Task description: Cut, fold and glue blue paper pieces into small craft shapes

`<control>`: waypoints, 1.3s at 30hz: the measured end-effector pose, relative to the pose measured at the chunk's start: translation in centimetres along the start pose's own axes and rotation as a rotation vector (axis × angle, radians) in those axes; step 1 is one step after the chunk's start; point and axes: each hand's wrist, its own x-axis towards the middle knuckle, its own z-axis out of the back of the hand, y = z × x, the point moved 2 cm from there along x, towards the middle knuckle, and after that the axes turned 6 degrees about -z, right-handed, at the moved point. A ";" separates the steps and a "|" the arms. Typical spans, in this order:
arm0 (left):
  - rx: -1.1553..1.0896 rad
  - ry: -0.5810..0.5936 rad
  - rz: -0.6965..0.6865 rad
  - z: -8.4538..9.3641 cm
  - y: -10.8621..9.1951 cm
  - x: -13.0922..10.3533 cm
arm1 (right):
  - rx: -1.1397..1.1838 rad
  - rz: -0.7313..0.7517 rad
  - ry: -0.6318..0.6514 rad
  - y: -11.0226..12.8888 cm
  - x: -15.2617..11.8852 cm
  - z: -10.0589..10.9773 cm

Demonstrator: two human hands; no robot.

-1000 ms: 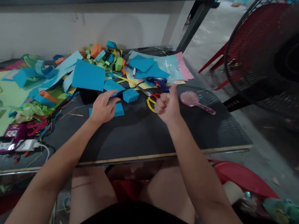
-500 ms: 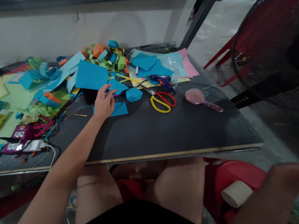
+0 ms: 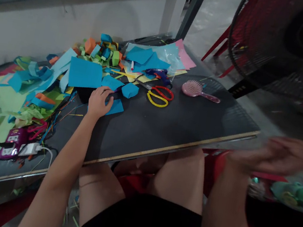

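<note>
My left hand (image 3: 100, 102) rests at the table, fingers lightly bent and the thumb held apart. Under and beside it lies a small blue paper piece (image 3: 116, 107). Just past its fingertips are another blue piece (image 3: 111, 82), a dark purple item too hidden to name, and a folded blue paper shape (image 3: 130, 90). A large blue square sheet (image 3: 85, 73) lies behind the hand. Off the table's right edge, my right hand (image 3: 292, 156) is smeared by motion above the red stool; its fingers cannot be made out.
Red-and-yellow-handled scissors (image 3: 160, 96), a pink hairbrush (image 3: 198, 90) and a blue glue gun (image 3: 160, 75) lie to the right. Folded paper pieces (image 3: 100, 50) are heaped at the back. A purple power strip (image 3: 13, 142) with plugs sits left. A fan (image 3: 268, 40) stands right.
My right hand has swung inward and forward from the right edge. My left thumb has come down towards the blue paper. A pale roll seen on the red stool no longer shows. The view has shifted slightly.
</note>
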 end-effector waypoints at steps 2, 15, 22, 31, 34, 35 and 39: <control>0.010 0.090 -0.017 0.5 0.4 -0.2 | -0.049 0.062 0.071 2.1 0.6 -3.3; -0.050 0.228 -0.071 -0.8 2.2 -1.1 | -0.339 0.300 0.364 3.5 9.4 -21.8; -0.163 0.149 -0.041 -0.9 2.0 -1.0 | -0.286 0.265 0.335 3.0 9.0 -21.7; -0.235 -0.065 0.205 0.1 1.4 -1.2 | 0.217 0.219 0.171 1.5 10.0 -21.2; -0.311 -0.171 0.307 0.3 2.2 -1.2 | 0.338 0.144 0.061 1.0 10.4 -20.7; -0.359 -0.218 0.347 0.3 2.5 -1.2 | 0.376 0.126 0.048 0.9 10.5 -20.6; -0.654 -0.439 0.560 -0.2 3.7 -1.3 | 0.513 0.037 0.071 0.6 10.8 -20.6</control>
